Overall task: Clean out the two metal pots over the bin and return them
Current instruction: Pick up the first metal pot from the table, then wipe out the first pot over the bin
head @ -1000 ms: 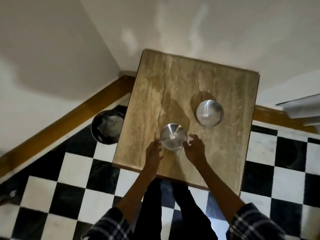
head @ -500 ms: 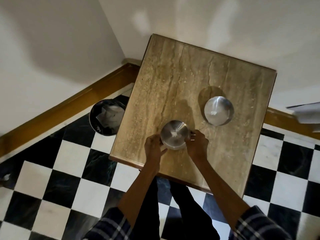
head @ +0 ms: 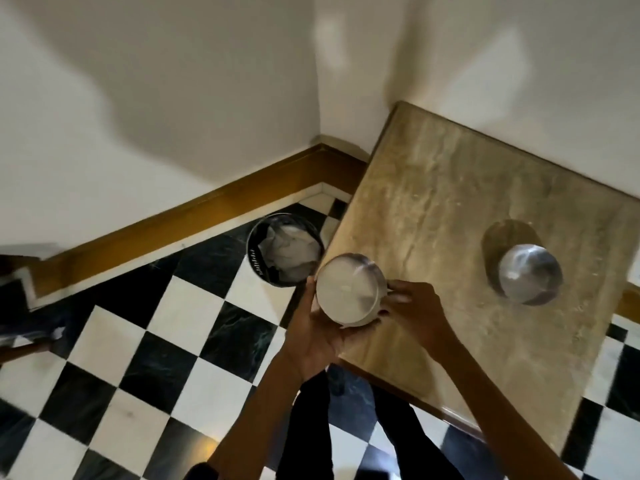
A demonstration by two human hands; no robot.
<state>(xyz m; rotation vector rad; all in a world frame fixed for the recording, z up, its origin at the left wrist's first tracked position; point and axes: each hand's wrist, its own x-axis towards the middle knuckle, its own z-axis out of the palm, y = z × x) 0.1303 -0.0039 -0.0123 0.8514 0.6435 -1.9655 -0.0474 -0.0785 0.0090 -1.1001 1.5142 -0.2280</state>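
While both hands (head: 325, 327) clasp round steel pot (head: 349, 289) | second pot (head: 528, 278) on veined stone table (head: 433, 202)

The nearer round shiny metal pot (head: 349, 289) sits between the fingers of both hands, gripped at its left and right sides, its open mouth tipped toward the camera and blurred pale. The second round metal pot (head: 529, 274) stands upright well to the right of the fingers. The round black bin (head: 284, 249), holding crumpled white paper, lies just beyond the left fingertips.
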